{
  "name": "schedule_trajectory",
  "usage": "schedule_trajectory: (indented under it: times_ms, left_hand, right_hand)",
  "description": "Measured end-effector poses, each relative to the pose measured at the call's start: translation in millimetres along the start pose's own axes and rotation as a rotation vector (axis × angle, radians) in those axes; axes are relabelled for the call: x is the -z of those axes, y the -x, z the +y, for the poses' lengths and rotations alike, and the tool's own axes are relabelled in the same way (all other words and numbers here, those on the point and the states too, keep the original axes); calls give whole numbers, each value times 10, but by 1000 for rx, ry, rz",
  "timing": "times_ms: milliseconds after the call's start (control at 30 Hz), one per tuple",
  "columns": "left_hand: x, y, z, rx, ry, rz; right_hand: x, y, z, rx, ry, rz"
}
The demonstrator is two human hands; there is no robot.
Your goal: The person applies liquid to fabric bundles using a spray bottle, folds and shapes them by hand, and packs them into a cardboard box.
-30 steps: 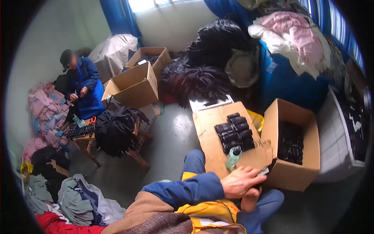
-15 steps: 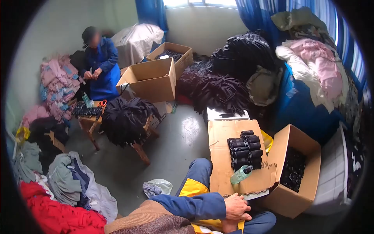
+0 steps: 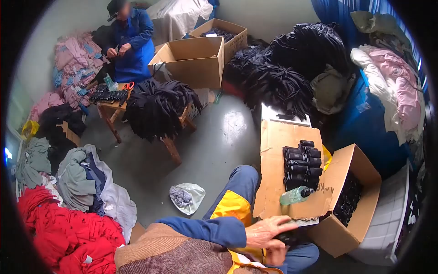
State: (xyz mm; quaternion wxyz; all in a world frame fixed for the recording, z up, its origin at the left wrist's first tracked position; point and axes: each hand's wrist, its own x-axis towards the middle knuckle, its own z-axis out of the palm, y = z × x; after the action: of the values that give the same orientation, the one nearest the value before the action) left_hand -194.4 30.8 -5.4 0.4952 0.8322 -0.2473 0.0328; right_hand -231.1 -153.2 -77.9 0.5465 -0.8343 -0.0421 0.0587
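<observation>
My left hand [image 3: 268, 231] reaches in from the left in a blue sleeve, fingers stretched out and apart above my lap. Just below it is my right hand [image 3: 275, 255], partly hidden, its fingers curled by a small dark roll of cloth [image 3: 287, 236]. That roll is mostly covered by the hands. On the cardboard sheet [image 3: 271, 169] beyond them, several rolled black cloth pieces [image 3: 302, 164] lie in rows. A clear green-tinted bottle [image 3: 294, 195] with a black cap lies tilted nearer my hands.
An open carton [image 3: 356, 182] at right holds more black rolls. Across the room a person in blue [image 3: 132, 45] works with both hands beside a wooden bench bearing black strips [image 3: 159, 109] and orange scissors [image 3: 129, 86]. Red cloth [image 3: 68, 228] is heaped at left; a plastic bag [image 3: 188, 197] lies on the floor.
The view has tilted and shifted left. My left hand has lifted and its fingers have spread; the dark roll by my right hand now shows.
</observation>
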Motion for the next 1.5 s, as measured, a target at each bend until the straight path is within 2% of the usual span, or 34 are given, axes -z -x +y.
schedule_trajectory:
  times_ms: [33, 67, 167, 300, 333, 467, 533, 567, 633, 700, 767, 1033, 1167, 1200, 1300, 1367, 1433, 1500]
  left_hand:
    - [-5, -2, 81, -17, 31, -5]
    - [60, -28, 127, 56, 100, -83]
    - [65, -11, 98, 65, 32, -124]
    - [-57, -20, 51, -63, -61, 37]
    - [-56, -42, 85, -14, -48, 43]
    - [-238, -108, -130, -33, 49, 134]
    - [-83, -244, -46, 556, 955, 24]
    - [-187, -255, -292, 569, 1005, 64]
    - [-52, -233, -171, 376, 723, 63]
    - [152, -152, -26, 74, 93, -91]
    - [264, -81, 98, 62, 4, -253]
    - [11, 25, 89, 95, -53, -24]
    - [-6, 117, -23, 11, -29, 68]
    - [-28, 135, -43, -20, -21, 188]
    - [16, 232, -61, -24, -51, 316]
    - [131, 305, -150, -166, -87, 448]
    - [190, 347, -334, -62, -114, 621]
    - [392, 415, -474, 320, 275, 787]
  right_hand:
    - [-23, -9, -4, 5, 5, -16]
    - [-56, -31, -13, 13, 11, -26]
    - [-110, -30, 7, 36, 25, -55]
    - [-174, -76, -8, 63, 29, -99]
    - [-171, -61, -17, 65, 32, -101]
    - [-157, -57, 40, 93, 51, -138]
    - [-143, -29, 100, 107, 62, -153]
    - [-141, -32, 151, 125, 72, -161]
    - [-79, -13, 135, -130, -8, -65]
    - [-21, -39, 58, -128, -23, -72]
    - [-8, -60, -41, -92, -19, -113]
    - [-65, -132, -227, -69, 1, -225]
    - [-88, -162, -334, -77, -6, -275]
    - [-102, -180, -365, -81, -3, -294]
    - [-155, -238, -507, -101, -25, -361]
    - [-188, -294, -647, -127, -43, -425]
    - [-240, -359, -829, -186, -104, -496]
    - [-278, -416, -940, -242, -303, -615]
